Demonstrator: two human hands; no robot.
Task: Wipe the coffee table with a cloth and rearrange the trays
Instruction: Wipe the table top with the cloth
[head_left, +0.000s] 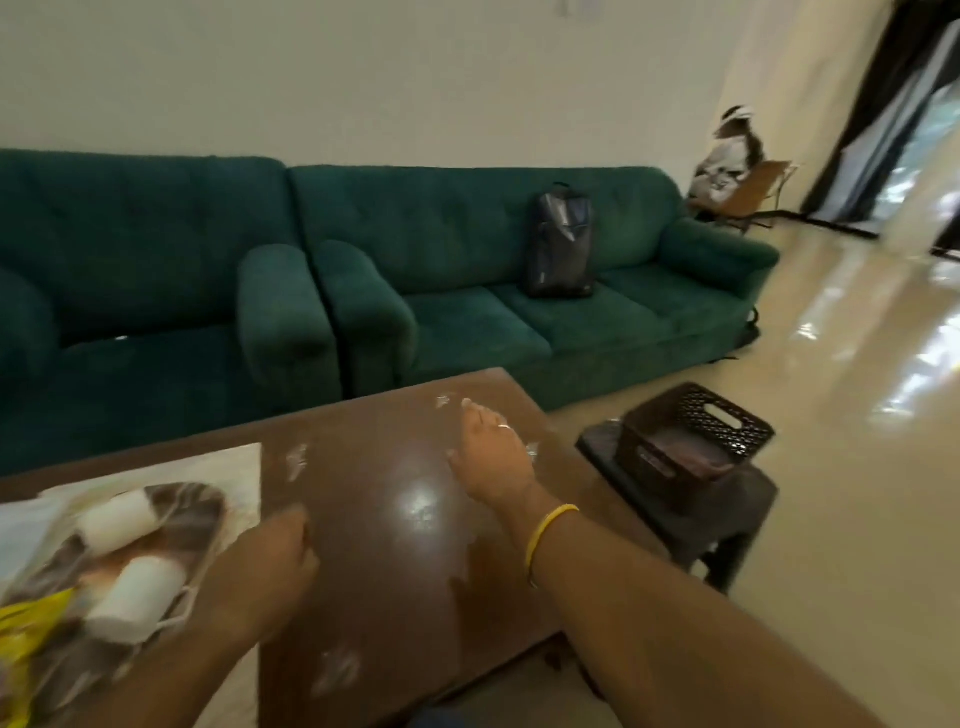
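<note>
Brown table (395, 561): white smears at 12, 6, centre
Right hand (493, 457): flat, fingers together, 1 o'clock, no cloth visible
Left hand (270, 561): curled at tray (171, 525) edge, 9 o'clock
Wiping: overlap strokes, clear every smear

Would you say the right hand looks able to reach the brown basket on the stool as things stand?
Probably yes. The right hand lies flat near the coffee table's right edge, and the brown basket sits on the dark stool just beyond that edge, with nothing visible between them.
</note>
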